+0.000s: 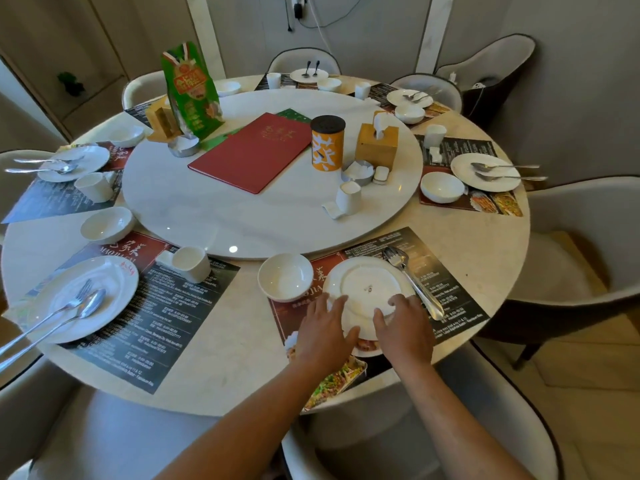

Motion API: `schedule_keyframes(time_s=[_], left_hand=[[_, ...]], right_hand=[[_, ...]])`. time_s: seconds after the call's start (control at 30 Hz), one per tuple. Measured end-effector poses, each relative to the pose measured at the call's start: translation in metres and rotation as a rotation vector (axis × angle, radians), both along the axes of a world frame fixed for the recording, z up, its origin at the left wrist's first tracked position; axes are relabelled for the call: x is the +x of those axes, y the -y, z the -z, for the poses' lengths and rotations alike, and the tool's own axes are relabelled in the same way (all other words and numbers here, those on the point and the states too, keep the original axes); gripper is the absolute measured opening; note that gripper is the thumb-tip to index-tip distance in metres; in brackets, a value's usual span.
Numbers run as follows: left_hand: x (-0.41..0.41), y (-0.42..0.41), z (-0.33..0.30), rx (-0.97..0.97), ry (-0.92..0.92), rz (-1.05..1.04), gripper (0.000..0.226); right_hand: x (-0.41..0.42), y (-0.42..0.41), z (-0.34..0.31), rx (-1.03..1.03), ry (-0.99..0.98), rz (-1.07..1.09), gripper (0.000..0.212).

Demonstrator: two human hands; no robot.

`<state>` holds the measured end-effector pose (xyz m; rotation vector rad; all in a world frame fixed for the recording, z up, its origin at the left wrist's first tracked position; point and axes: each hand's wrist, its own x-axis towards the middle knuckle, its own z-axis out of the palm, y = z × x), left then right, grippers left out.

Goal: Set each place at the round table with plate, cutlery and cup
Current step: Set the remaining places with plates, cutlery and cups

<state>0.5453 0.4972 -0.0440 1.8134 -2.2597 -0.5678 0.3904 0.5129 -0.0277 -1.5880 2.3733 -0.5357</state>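
At the near place a white plate (367, 289) lies upside down on the dark placemat (460, 303), its foot ring facing up. My left hand (325, 332) holds its near left rim, thumb on the underside. My right hand (403, 327) holds its near right rim with fingers curled over the base. A fork and spoon (412, 278) lie on the mat just right of the plate. A small white bowl (285, 277) stands to the plate's left. A white cup (348, 197) with a small rest stands on the turntable (242, 223) beyond this place.
Other places around the round table (242, 386) hold plates with cutlery, bowls and cups, such as the left plate (83, 299) and cup (192, 263). The turntable carries a red menu (252, 152), orange canister (327, 143), tissue box (377, 143) and green bag (192, 90). Grey chairs ring the table.
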Motion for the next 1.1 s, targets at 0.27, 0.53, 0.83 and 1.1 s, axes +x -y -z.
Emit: schedule_keyframes(time_s=[0.27, 0.53, 0.83, 1.1], left_hand=[[-0.006, 0.016, 0.005, 0.095, 0.213, 0.128, 0.092], [0.009, 0.011, 0.003, 0.074, 0.264, 0.247, 0.094], [0.013, -0.022, 0.000, 0.003, 0.232, 0.200, 0.083], [0.027, -0.038, -0.009, -0.114, 0.328, 0.282, 0.070]], right_hand=[[-0.034, 0.019, 0.004, 0.256, 0.627, 0.434, 0.066], [-0.049, 0.035, -0.005, 0.399, 0.971, 0.572, 0.080], [-0.045, 0.022, -0.013, 0.351, 1.043, 0.591, 0.059], [-0.034, -0.016, -0.029, 0.187, 0.797, 0.475, 0.072]])
